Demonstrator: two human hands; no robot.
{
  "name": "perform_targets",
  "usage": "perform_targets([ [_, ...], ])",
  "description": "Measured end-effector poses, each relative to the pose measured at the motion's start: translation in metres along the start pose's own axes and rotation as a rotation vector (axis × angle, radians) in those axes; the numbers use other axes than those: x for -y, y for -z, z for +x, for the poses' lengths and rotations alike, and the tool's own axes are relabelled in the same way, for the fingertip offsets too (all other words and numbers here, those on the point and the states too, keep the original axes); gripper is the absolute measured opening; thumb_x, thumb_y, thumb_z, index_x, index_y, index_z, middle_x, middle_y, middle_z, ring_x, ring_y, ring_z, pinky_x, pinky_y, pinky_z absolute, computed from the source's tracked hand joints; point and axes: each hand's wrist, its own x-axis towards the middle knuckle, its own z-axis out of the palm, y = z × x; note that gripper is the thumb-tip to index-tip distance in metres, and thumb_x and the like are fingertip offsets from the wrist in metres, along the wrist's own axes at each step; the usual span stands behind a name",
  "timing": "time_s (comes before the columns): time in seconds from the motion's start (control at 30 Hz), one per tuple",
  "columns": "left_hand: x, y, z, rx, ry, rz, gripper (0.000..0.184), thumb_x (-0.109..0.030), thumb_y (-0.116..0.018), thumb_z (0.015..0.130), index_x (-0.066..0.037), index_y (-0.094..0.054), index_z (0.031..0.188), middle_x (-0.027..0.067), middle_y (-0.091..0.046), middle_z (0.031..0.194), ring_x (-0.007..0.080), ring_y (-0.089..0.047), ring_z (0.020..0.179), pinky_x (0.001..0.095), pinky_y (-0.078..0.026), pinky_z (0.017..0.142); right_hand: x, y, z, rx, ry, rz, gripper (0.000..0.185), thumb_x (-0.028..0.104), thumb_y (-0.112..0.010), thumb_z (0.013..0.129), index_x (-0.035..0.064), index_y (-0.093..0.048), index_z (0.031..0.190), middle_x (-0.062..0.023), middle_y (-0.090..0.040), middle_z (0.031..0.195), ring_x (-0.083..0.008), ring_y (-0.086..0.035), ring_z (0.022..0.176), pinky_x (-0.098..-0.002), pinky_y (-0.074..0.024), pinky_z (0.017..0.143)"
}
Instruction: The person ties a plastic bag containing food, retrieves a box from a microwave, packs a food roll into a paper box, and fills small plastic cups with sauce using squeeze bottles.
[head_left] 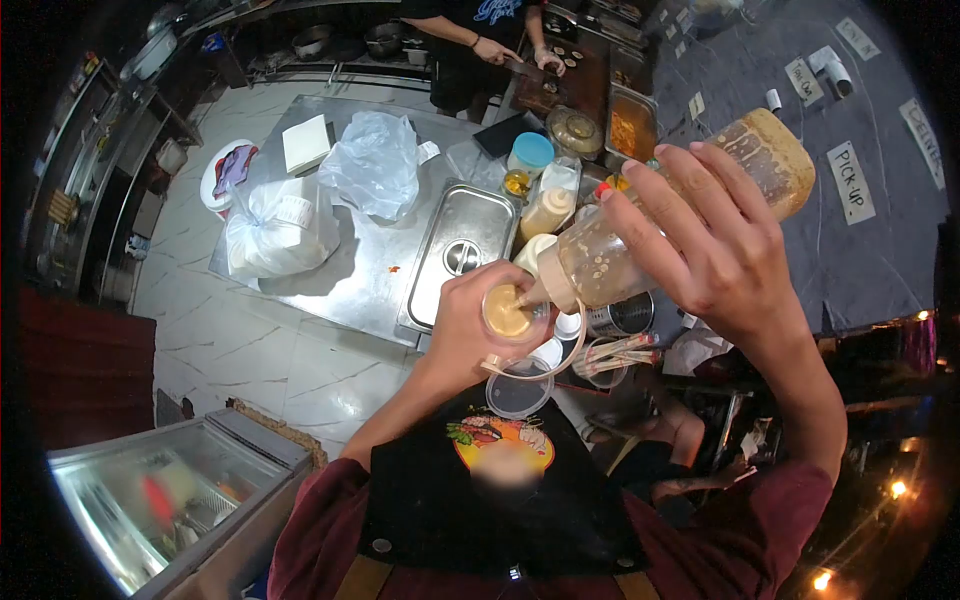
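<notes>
While the table (350, 300) is stretching out ahead of you, a co-worker (470, 35) is working with a knife at its far side. Two plastic bags (377, 165) (275, 240) are sitting on the left half, and a steel lid (440, 235) is lying between them and the crowd of sauce bottles (a tight cluster, that one).

Nearer, you are holding the big squeeze bottle (605, 262) in your right hand (725, 245), its fingers wrapping over the side with small gaps between them; your right thumb is not showing clearly. Your left hand (465, 315) is curling around the cup (508, 312), keeping its mouth upward, though you are hiding too much of the grip to tell how its fingertips are pressing. The cup, partly filled with tan sauce, is sitting in front of your chest, down and to the left of your right hand.

The bottle's long axis is slanting from its raised base at upper right down to the cup, so its tip (532, 297) is pointing into the mouth from the right-hand side. Whether it is touching the sauce, you cannot tell. A clear lid (520, 390) is showing just below the cup, and the bottle's small cap (492, 363) is dangling on its strap beside it.
</notes>
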Motion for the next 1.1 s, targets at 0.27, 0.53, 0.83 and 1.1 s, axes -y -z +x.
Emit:
perform_targets([
  [0.27, 0.002, 0.002, -0.001, -0.005, -0.002, -0.028, 0.033, -0.014, -0.088, 0.070, -0.003, -0.068, 0.095, 0.0105, -0.071, 0.087, 0.0244, -0.071, 0.077, 0.0353, -0.055, 0.073, 0.013, -0.001, -0.028, 0.238, -0.222, 0.250, 0.047, 0.015, -0.077, 0.075, 0.0092, -0.068, 0.122, -0.0089, -0.072, 0.119, -0.0296, -0.070, 0.108, -0.0458, -0.0562, 0.095],
  [0.53, 0.007, 0.003, -0.005, 0.009, 0.106, -0.055, 0.030, -0.008, -0.092, 0.074, -0.004, -0.068, 0.091, 0.0055, -0.070, 0.087, 0.0128, -0.064, 0.079, 0.0295, -0.053, 0.073, 0.129, -0.090, -0.128, 0.027, -0.969, 1.127, 0.073, 0.012, -0.096, 0.065, 0.0047, -0.063, 0.129, -0.0112, -0.069, 0.121, -0.0284, -0.069, 0.110, -0.0413, -0.0537, 0.101],
  [0.83, 0.034, 0.004, -0.005, -0.084, 0.214, 0.050, 0.030, -0.011, -0.092, 0.079, -0.005, -0.066, 0.091, 0.0010, -0.065, 0.085, 0.0086, -0.059, 0.077, 0.0274, -0.051, 0.071, 0.266, -0.216, -0.177, -0.232, -1.528, 1.236, 0.077, 0.018, -0.101, 0.070, 0.0037, -0.061, 0.133, -0.0090, -0.065, 0.130, -0.0227, -0.065, 0.117, -0.0347, -0.0526, 0.103],
  [1.1, 0.046, 0.007, 0.000, -0.103, 0.212, 0.118, 0.030, -0.012, -0.092, 0.078, -0.005, -0.066, 0.091, 0.0023, -0.067, 0.087, 0.0109, -0.061, 0.080, 0.0293, -0.052, 0.076, 0.268, -0.236, -0.170, -0.120, -1.507, 1.280, 0.082, 0.015, -0.100, 0.067, 0.0002, -0.060, 0.136, -0.0135, -0.063, 0.136, -0.0278, -0.064, 0.123, -0.0391, -0.0516, 0.106],
])
